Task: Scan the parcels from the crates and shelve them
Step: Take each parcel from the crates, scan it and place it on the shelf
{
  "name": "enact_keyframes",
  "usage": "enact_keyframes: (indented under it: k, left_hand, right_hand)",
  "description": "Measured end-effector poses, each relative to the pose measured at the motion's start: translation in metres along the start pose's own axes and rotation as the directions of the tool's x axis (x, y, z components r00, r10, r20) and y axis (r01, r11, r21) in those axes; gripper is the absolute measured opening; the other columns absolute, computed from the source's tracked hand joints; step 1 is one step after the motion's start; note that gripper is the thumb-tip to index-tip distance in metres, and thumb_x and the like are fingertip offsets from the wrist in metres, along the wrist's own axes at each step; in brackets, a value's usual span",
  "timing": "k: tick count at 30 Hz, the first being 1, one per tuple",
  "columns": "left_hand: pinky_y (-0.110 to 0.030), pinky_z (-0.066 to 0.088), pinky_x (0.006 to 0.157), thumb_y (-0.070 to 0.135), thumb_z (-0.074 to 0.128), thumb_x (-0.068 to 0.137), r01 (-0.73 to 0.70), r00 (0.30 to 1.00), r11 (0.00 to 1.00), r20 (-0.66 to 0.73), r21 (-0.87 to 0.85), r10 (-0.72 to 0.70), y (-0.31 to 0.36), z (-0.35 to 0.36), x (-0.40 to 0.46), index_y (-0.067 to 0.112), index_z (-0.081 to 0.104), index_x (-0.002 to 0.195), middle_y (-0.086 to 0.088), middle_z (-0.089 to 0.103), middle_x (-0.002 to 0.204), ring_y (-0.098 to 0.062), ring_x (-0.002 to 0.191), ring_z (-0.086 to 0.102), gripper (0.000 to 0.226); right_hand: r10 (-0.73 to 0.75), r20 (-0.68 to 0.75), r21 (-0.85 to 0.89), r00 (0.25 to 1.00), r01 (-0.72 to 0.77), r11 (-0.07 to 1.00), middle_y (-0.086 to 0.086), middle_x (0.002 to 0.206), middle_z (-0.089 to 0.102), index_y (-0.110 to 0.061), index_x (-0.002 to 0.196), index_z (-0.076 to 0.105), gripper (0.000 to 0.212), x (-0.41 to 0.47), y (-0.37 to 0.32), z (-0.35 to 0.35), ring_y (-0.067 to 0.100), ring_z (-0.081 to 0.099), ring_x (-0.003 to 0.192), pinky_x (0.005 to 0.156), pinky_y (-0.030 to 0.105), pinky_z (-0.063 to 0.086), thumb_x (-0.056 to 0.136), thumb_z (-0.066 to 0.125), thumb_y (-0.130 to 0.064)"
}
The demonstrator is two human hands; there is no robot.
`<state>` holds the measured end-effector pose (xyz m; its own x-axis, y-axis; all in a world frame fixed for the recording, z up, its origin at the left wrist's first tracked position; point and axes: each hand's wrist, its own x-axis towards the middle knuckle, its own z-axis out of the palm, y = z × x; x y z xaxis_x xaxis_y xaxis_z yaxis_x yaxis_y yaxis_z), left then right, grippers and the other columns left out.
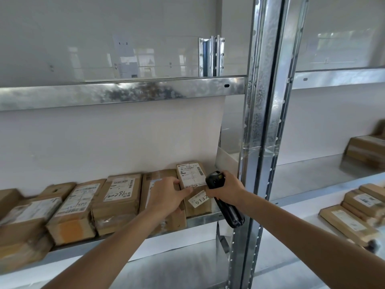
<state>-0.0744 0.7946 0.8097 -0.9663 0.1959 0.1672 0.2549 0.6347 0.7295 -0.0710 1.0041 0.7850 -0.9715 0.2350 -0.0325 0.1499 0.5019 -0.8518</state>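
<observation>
On the galvanised steel shelf [205,219], a brown cardboard parcel with a white shipping label [192,184] stands at the right end of a row of taped cardboard parcels [116,197], just left of the grey perforated steel upright [262,122]. The left hand [168,197] holds this parcel at its left edge, fingers on its front and thumb pressing near the small white sticker marked 9132 [199,200]. The right hand [226,187], just right of the parcel, grips a black handheld scanner [226,202], its head close against the label.
</observation>
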Motion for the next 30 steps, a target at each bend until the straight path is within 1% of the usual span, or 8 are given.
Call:
enact_keyframes:
  k: [7,12,15,18,21,25,27,30]
  left_hand:
    - [-0.037,0.062,0.073,0.052,0.073,0.086,-0.002,0.995,1.0,-0.099,0.005,0.003,-0.007,-0.025,-0.023,0.018,0.064,0.121,0.004,0.071,0.093,-0.016,0.07,0.073,0.05]
    - [-0.041,0.063,0.075,0.054,0.07,0.087,-0.03,0.989,0.998,-0.143,-0.047,0.023,-0.023,-0.074,-0.056,0.026,0.064,0.123,0.007,0.07,0.093,-0.014,0.071,0.073,0.045]
    - [-0.037,0.062,0.071,0.049,0.068,0.091,0.012,0.98,0.998,-0.197,-0.063,-0.024,-0.046,-0.121,-0.082,0.031,0.063,0.113,0.008,0.069,0.091,-0.014,0.063,0.072,0.029]
    - [-0.037,0.061,0.073,0.047,0.067,0.092,0.028,0.96,0.998,-0.278,-0.064,-0.045,-0.076,-0.182,-0.118,0.03,0.067,0.112,0.01,0.069,0.089,-0.012,0.068,0.072,0.027]
    - [-0.032,0.06,0.07,0.045,0.065,0.093,0.062,0.93,0.998,-0.362,-0.03,-0.069,-0.118,-0.253,-0.167,0.03,0.069,0.112,0.011,0.07,0.088,-0.006,0.07,0.069,0.025]
    - [-0.037,0.061,0.066,0.042,0.071,0.09,0.206,0.848,0.972,-0.474,-0.116,-0.236,-0.181,-0.348,-0.248,0.027,0.067,0.108,0.004,0.072,0.08,-0.018,0.065,0.07,0.024]
    - [-0.036,0.059,0.056,0.036,0.071,0.09,0.259,0.797,0.938,-0.499,-0.229,-0.342,-0.213,-0.394,-0.293,0.025,0.066,0.11,-0.001,0.071,0.08,-0.021,0.057,0.068,0.024]
    - [-0.036,0.063,0.059,0.037,0.066,0.092,0.374,0.711,0.906,-0.565,-0.198,-0.418,-0.254,-0.458,-0.37,0.029,0.064,0.11,0.003,0.072,0.087,-0.02,0.062,0.072,0.02]
  right_hand:
    - [-0.042,-0.046,-0.069,0.998,0.039,0.997,-0.002,0.104,0.069,-0.025,0.133,0.054,0.071,-0.038,-0.012,-0.015,0.017,0.068,0.091,0.071,0.029,0.056,0.07,0.088,-0.03]
    - [-0.13,-0.003,-0.079,0.991,0.13,0.988,-0.005,0.102,0.069,-0.037,0.126,0.055,0.058,-0.08,-0.06,-0.01,0.014,0.067,0.088,0.067,0.026,0.052,0.075,0.084,-0.036]
    - [-0.183,0.08,-0.103,0.98,0.191,0.976,0.0,0.099,0.071,-0.035,0.121,0.059,0.055,-0.105,-0.105,0.02,0.017,0.068,0.086,0.069,0.032,0.057,0.07,0.078,-0.046]
    - [-0.243,0.199,-0.194,0.949,0.281,0.94,-0.001,0.088,0.067,-0.02,0.107,0.065,0.04,-0.137,-0.16,0.071,0.016,0.063,0.076,0.068,0.03,0.052,0.078,0.072,-0.047]
    - [-0.271,0.322,-0.266,0.907,0.362,0.894,-0.003,0.076,0.06,-0.018,0.088,0.057,0.032,-0.169,-0.214,0.139,0.015,0.059,0.07,0.061,0.028,0.04,0.086,0.066,-0.048]
    - [-0.35,0.463,-0.277,0.814,0.509,0.815,-0.002,0.093,0.069,-0.022,0.103,0.064,0.039,-0.222,-0.285,0.246,0.009,0.062,0.08,0.068,0.027,0.047,0.085,0.069,-0.056]
    - [-0.397,0.539,-0.241,0.743,0.588,0.772,-0.005,0.092,0.07,-0.022,0.1,0.067,0.04,-0.256,-0.318,0.3,0.007,0.063,0.081,0.071,0.024,0.05,0.08,0.077,-0.056]
    - [-0.423,0.656,-0.178,0.625,0.673,0.718,-0.011,0.086,0.067,-0.03,0.09,0.064,0.035,-0.304,-0.358,0.382,0.006,0.064,0.081,0.068,0.024,0.051,0.071,0.088,-0.047]
